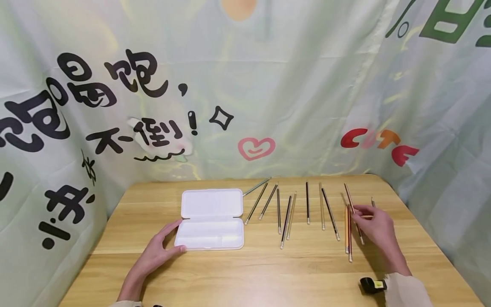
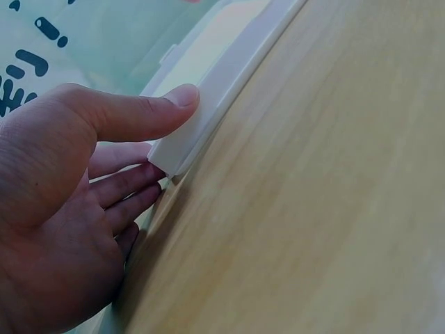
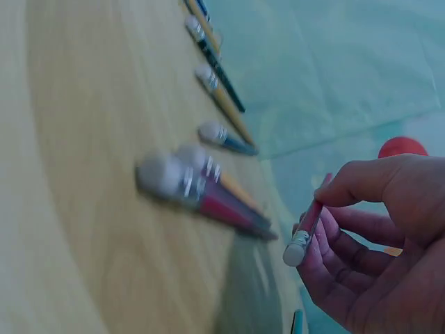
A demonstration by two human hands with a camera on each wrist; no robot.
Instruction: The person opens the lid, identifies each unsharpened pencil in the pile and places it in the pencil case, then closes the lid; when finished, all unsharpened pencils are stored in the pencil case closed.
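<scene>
A white pencil case (image 1: 209, 247) lies opened flat on the table, its lid (image 1: 212, 204) folded back. My left hand (image 1: 159, 249) holds the case's left end, thumb on the front corner and index finger at the back; in the left wrist view the thumb lies over the rim (image 2: 198, 129). Between thumb and fingers, my right hand (image 1: 374, 224) pinches a reddish pencil (image 3: 311, 219), its white eraser end pointing down toward me. Beside that hand, an orange pencil (image 1: 347, 230) and a dark red pencil (image 1: 350, 245) lie close together on the table.
Several dark and gold pencils (image 1: 288, 221) lie spread between the case and my right hand. One greenish pencil (image 1: 258, 186) touches the lid's right side. Another pencil (image 1: 373, 202) lies behind the right hand. A printed curtain (image 1: 299, 106) rises at the table's back edge.
</scene>
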